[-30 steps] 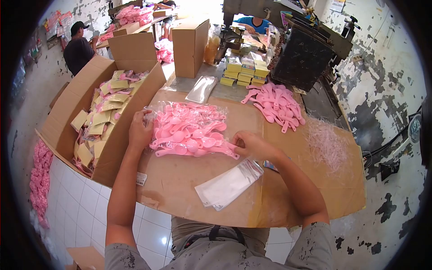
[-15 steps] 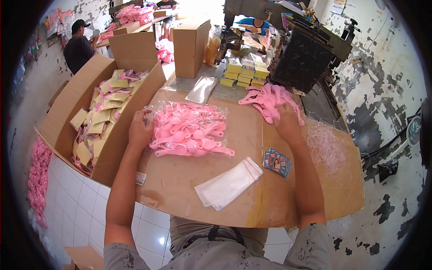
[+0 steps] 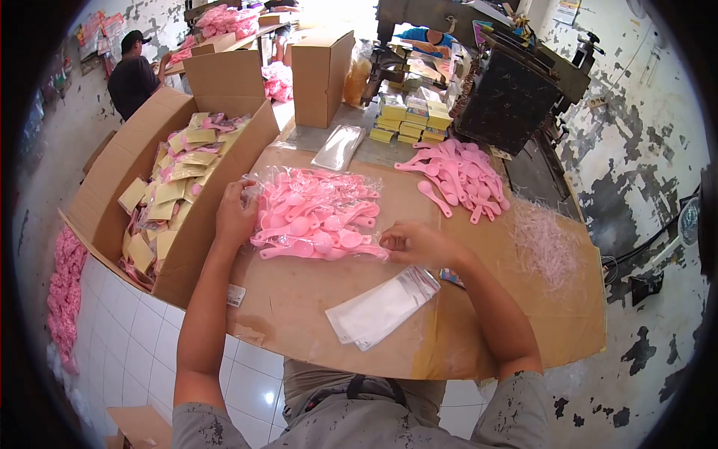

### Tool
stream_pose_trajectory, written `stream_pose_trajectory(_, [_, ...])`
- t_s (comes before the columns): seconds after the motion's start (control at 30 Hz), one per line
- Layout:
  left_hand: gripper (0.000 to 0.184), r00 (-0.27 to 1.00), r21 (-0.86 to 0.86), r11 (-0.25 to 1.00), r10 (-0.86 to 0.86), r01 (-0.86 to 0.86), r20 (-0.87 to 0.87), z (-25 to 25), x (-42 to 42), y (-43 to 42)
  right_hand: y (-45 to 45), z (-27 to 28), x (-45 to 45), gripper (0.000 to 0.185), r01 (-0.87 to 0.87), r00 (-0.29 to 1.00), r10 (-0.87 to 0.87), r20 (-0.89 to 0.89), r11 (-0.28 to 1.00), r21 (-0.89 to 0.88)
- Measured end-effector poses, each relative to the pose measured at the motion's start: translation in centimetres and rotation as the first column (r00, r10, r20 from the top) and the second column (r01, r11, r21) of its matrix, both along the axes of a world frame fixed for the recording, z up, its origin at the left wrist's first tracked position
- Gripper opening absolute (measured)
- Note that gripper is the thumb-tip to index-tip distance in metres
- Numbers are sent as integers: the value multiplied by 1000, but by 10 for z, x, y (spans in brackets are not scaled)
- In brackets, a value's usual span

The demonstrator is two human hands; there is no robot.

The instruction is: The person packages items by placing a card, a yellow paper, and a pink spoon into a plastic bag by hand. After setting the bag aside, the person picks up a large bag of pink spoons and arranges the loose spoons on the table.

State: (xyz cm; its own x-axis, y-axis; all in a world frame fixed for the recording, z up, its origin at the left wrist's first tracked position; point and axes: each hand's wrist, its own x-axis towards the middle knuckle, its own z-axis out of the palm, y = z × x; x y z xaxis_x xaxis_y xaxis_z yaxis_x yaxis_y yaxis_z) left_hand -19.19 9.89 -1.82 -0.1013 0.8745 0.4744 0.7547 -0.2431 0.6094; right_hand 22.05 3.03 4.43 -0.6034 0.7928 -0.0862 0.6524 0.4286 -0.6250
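Observation:
In front of me lies a pile of pink plastic spoons in clear bags [image 3: 318, 213]. My left hand [image 3: 238, 213] is closed at the left edge of this pile, its fingertips on the clear plastic. At the opposite end, my right hand [image 3: 419, 243] has its fingers curled in, the tips against the lower right bagged spoon. Loose pink spoons [image 3: 460, 176] are heaped beyond my right hand. Nearer to me is a stack of flat clear plastic bags [image 3: 381, 308]. Printed cards [image 3: 451, 277] are mostly hidden under my right forearm.
An open carton [image 3: 217, 198] of packed spoons with yellow cards stands left. Stacked cards [image 3: 411, 116], more clear bags [image 3: 338, 147] and an upright carton [image 3: 320, 82] are at the back. A black machine [image 3: 505, 93] stands back right, above clear shreds [image 3: 546, 243]. Other people work beyond.
My right hand has left the loose spoons and come towards me and left, to the right end of the bagged pile. My left hand stays at the pile's left edge.

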Motion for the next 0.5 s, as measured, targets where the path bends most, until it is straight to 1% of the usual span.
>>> stream_pose_trajectory(0.07, [33,1000,-8,1000,1,-1,-1,0,-1,1,5,-7,2,29,20,999,-24,-35,994,-111])
stream_pose_trajectory(0.17, [32,1000,-13,1000,-2,2,0,2,0,-1,11,-5,23,25,87,992,-87,-92,996,-7])
stream_pose_trajectory(0.23, [32,1000,-6,1000,-10,10,9,3,0,-1,16,17,47,23,138,985,-141,-99,990,-35])
stream_pose_trajectory(0.3, [31,1000,-12,1000,-11,11,7,3,0,-2,34,26,78,22,210,973,-203,-105,976,53])
stream_pose_trajectory(0.33, [31,1000,-13,1000,-12,12,5,3,0,-2,37,31,83,22,319,944,-308,-117,943,92])
stream_pose_trajectory(0.4, [31,1000,-25,1000,-4,5,5,5,2,-3,39,38,92,22,525,850,-504,-154,835,164])
stream_pose_trajectory(0.43, [31,1000,-30,1000,0,0,4,6,2,-3,48,25,100,29,492,863,-495,-99,782,381])
stream_pose_trajectory(0.5, [32,1000,-22,1000,1,-1,-5,4,1,-2,54,0,100,40,392,873,-487,-37,654,646])
